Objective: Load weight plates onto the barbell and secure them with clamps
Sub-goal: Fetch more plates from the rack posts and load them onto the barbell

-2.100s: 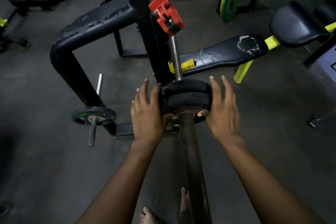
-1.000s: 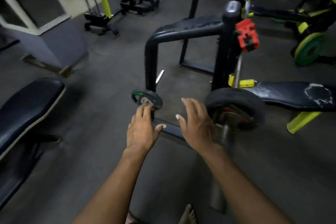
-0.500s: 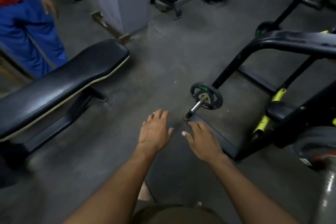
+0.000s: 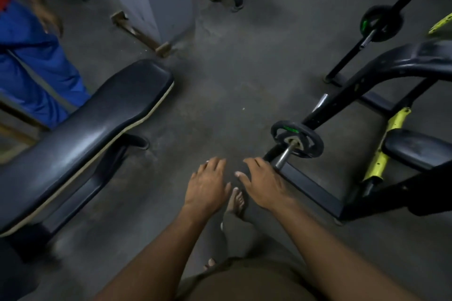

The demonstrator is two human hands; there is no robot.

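**Small plate on the storage peg, both hands empty**

The person's left hand [image 4: 208,184] and right hand [image 4: 263,184] hover side by side over the grey floor, fingers loosely spread and holding nothing. Just to the right and slightly farther off, a small black weight plate [image 4: 297,142] with a green label sits on a steel storage peg [image 4: 285,156] jutting from the black rack frame [image 4: 367,85]. The right fingertips are near the peg's tip but apart from it. The plate looks like rigid rubber-coated iron, dense for its size though probably manageable. Its rim cut-outs offer the surest hold, one hand each side, sliding it straight along the peg. The barbell is out of view.
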